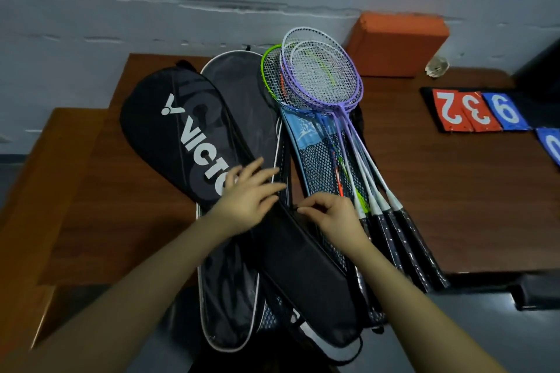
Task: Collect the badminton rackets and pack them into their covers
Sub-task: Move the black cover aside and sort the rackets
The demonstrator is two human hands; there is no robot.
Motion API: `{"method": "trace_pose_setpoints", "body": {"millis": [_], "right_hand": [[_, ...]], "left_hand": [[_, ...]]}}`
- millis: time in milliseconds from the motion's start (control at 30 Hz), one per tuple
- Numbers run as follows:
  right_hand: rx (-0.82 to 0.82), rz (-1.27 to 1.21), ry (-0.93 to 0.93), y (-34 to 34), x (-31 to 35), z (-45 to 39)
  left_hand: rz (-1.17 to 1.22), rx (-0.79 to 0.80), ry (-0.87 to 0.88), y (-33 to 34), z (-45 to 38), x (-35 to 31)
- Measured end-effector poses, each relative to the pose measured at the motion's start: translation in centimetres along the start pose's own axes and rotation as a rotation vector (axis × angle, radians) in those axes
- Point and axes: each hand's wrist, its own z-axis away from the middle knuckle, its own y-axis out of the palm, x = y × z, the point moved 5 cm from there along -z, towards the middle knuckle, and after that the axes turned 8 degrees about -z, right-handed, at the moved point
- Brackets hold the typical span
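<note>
Head view looks down on my two hands over a pile of racket covers on a brown wooden tabletop. My left hand lies flat on the black Victor cover, fingers straight and spread across its narrowing neck, pressing it and gripping nothing. My right hand sits just beside it, fingers curled, thumb and forefinger pinching something small and dark at the cover's edge; it looks like a zipper pull, though it is too small for me to be sure. Under the Victor cover lies a grey cover with white piping, its rounded end reaching toward the wall. To the right of both, a blue mesh cover lies flat, and the badminton rackets rest on top of it in a fanned bunch, with purple, white and green heads stacked toward the wall and dark-wrapped handles pointing back at me near the tabletop's front edge. An orange block leans at the wall behind the heads. Red and blue number cards lie well apart at the far right.
</note>
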Motion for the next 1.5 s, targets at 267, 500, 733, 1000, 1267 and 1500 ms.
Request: {"method": "trace_pose_setpoints", "body": {"millis": [267, 500, 733, 1000, 1267, 1500], "right_hand": [[0.112, 0.244, -0.177, 0.5, 1.0, 0.2], [0.017, 0.268, -0.139, -2.0, -0.5, 2.3], [-0.127, 0.136, -0.044, -6.3, -2.3, 4.7], [-0.119, 0.346, -0.280, -6.1, -1.6, 4.7], [-0.262, 0.517, -0.372, -6.5, -2.3, 6.0], [-0.295, 0.490, -0.346, -8.9, -1.8, 5.9]], "left_hand": [[0.326, -0.054, -0.116, 0.4, 1.8, 0.5], [0.397, -0.114, -0.213, 0.7, 0.0, 0.7], [0.291, -0.143, -0.297, 0.9, -2.4, 0.9], [0.006, -0.003, 0.068, 2.9, 0.7, -7.9], [0.330, -0.106, -0.031, 3.0, -0.3, -7.2], [0.423, -0.164, -0.035, 2.5, -2.1, -7.3]]}}
